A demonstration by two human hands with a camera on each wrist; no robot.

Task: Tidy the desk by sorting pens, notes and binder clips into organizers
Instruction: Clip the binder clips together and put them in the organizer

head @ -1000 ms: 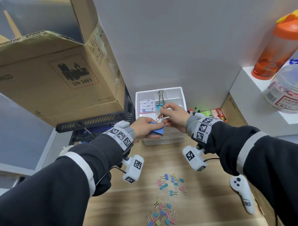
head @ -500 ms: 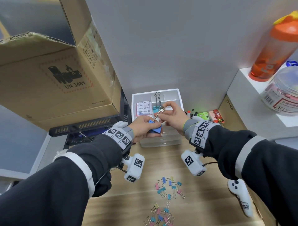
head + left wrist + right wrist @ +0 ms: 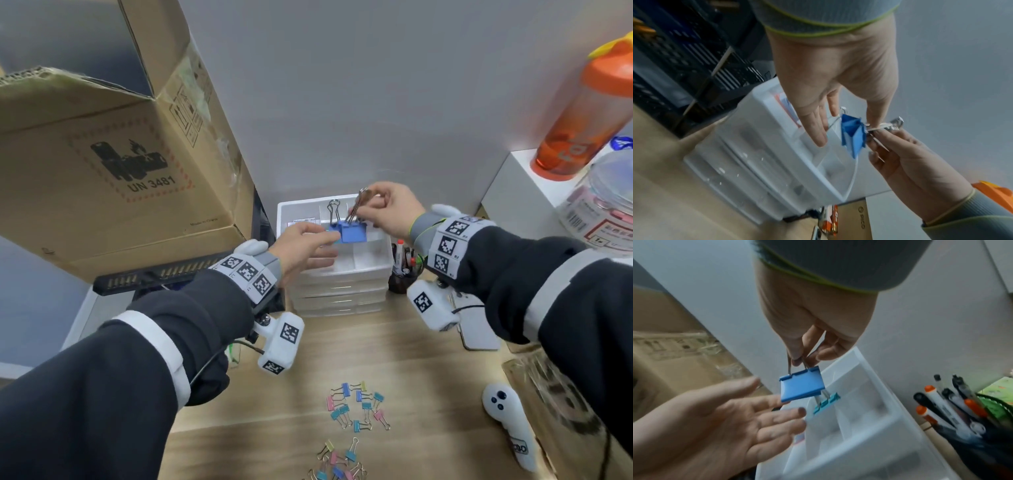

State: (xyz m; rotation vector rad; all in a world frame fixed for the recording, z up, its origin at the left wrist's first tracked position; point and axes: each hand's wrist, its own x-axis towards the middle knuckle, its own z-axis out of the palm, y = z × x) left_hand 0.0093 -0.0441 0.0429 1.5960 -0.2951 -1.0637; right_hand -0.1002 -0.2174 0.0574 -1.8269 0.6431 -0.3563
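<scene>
A large blue binder clip (image 3: 352, 232) (image 3: 853, 134) (image 3: 802, 384) hangs over the white drawer organizer (image 3: 373, 270) (image 3: 777, 170) (image 3: 869, 439). My right hand (image 3: 383, 209) (image 3: 807, 353) pinches its metal handles from above. My left hand (image 3: 308, 246) (image 3: 824, 116) (image 3: 748, 410) is open beside the clip, fingers straight, just left of the blue body. A smaller teal binder clip (image 3: 826, 403) stands in a back compartment of the organizer. Several small coloured binder clips (image 3: 356, 406) lie loose on the wooden desk (image 3: 411, 394) near me.
A big cardboard box (image 3: 102, 154) looms at the left. A black mesh cup of pens (image 3: 953, 412) (image 3: 402, 263) stands right of the organizer. A white controller (image 3: 510, 425) lies at the desk's right. An orange bottle (image 3: 589, 109) and clear jar (image 3: 603, 205) sit on the right shelf.
My left hand let go of the blue clip and opened. My right hand lifted the clip by its handles up and back over the organizer.
</scene>
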